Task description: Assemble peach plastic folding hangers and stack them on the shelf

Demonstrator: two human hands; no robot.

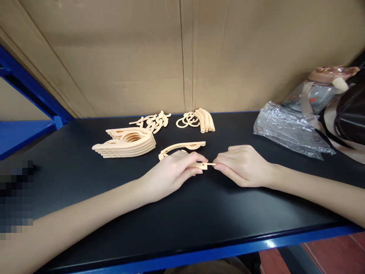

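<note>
Pinching left hand (171, 173): grip closed on a cream piece (200, 166), between the hands over the worktop (219, 215).
Right hand (245, 165): grip pinched on a slim tip (211, 164) at the piece's holed end.
Curved part (179, 146): just behind the left hand.
Nested stack (129, 149): left of the curved part.
Small curved pieces (156, 122): near the worktop's back edge.
Clear bag (285, 131): at right, before a bottle (321, 95).

The left hand (174, 170) covers much of the pale strip (201, 166); the right hand (244, 166) hides most of the thin rod (211, 164). Toward three o'clock, the right edge cuts off a dark bag (350, 118) (a strap (306, 98) masks part of the bottle (322, 93)). Between eight and nine, a patch (16, 199) is blurred.
</note>
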